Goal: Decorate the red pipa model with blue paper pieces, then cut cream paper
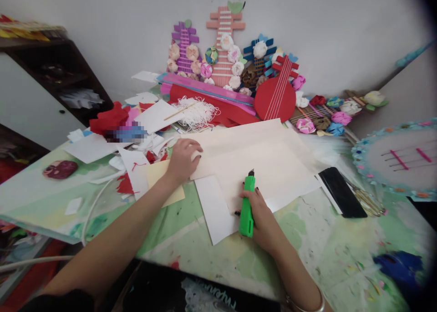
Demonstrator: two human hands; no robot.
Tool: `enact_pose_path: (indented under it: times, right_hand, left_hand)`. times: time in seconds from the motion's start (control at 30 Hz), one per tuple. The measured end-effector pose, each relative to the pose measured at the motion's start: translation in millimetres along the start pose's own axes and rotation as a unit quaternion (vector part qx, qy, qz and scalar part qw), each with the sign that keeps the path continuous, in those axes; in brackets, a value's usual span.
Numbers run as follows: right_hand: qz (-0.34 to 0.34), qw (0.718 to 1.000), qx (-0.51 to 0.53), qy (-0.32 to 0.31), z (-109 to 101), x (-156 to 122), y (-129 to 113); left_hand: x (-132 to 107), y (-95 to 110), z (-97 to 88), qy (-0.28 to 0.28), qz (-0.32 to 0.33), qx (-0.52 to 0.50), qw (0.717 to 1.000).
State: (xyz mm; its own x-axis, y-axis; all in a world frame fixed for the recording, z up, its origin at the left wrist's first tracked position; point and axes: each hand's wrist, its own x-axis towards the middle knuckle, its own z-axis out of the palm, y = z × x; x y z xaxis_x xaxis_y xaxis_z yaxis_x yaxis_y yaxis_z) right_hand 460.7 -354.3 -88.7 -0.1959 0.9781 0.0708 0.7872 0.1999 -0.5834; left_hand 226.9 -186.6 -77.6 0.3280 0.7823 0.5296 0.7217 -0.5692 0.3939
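Note:
My right hand is closed round a green hot glue gun, its dark nozzle pointing away from me over a large cream sheet of paper. My left hand rests on the left edge of that sheet, fingers bent and slightly apart. Beneath the cream sheet's near edge, a white piece of paper sticks out toward me. A pale yellow piece of paper lies under my left wrist.
White string lies tangled behind my left hand, near red scraps. Decorated instrument-shaped crafts, including a red one, lean at the back. A black phone and scissors lie right. A white cord crosses the left side.

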Motion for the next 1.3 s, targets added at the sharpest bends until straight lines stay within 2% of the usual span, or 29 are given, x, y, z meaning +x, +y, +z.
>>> enact_pose_path:
  times: [0.07,0.13,0.23,0.37,0.5,0.6,0.67,0.73,0.8,0.9,1.0,1.2,1.3]
  right_hand:
    - [-0.007,1.0,0.01,0.005,-2,-1,-1]
    - [-0.006,1.0,0.021,0.01,-3,-2,-1]
    - [0.004,1.0,0.03,0.006,-3,-2,-1]
    - [-0.005,1.0,0.02,0.006,-1,-1,0]
    - [-0.007,1.0,0.009,0.018,-1,-1,1]
    - [-0.004,1.0,0.024,0.014,-3,-2,2]
    - [0.003,0.999,0.038,0.011,-3,-3,2]
    - [0.008,0.999,0.047,0.009,-3,-2,3]
    - [0.006,0.999,0.05,0.007,-2,-2,3]
    - [0.004,0.998,0.06,0.005,-1,-2,3]
    - [0.017,0.997,0.079,0.007,-3,-3,0]
    - [0.033,0.992,0.118,0.005,-8,-2,-7]
    - [0.036,0.991,0.127,0.004,-9,-1,-8]
  left_hand:
    - [-11,12,-3.5,-0.065,0.099,-0.027,0.993]
    - [-23,20,-5.1,-0.127,0.172,-0.014,0.977]
    - [-40,23,-3.9,-0.179,0.199,0.048,0.962]
    - [-48,17,-0.2,-0.211,0.172,0.087,0.958]
    - [-47,14,-1.2,-0.233,0.154,0.074,0.958]
    - [-50,11,-10.7,-0.199,0.137,0.083,0.967]
    - [-53,5,-22.2,-0.148,0.085,0.127,0.977]
    - [-54,-6,-36.3,-0.118,0.001,0.19,0.975]
    - [-54,-18,-50.0,-0.132,-0.081,0.239,0.958]
    - [-51,-33,-63.1,-0.182,-0.142,0.237,0.944]
    - [-50,-39,-65.3,-0.2,-0.162,0.209,0.944]
    - [-53,-42,-61.3,-0.192,-0.138,0.221,0.946]
    - [-52,-45,-62.8,-0.184,-0.147,0.185,0.954]
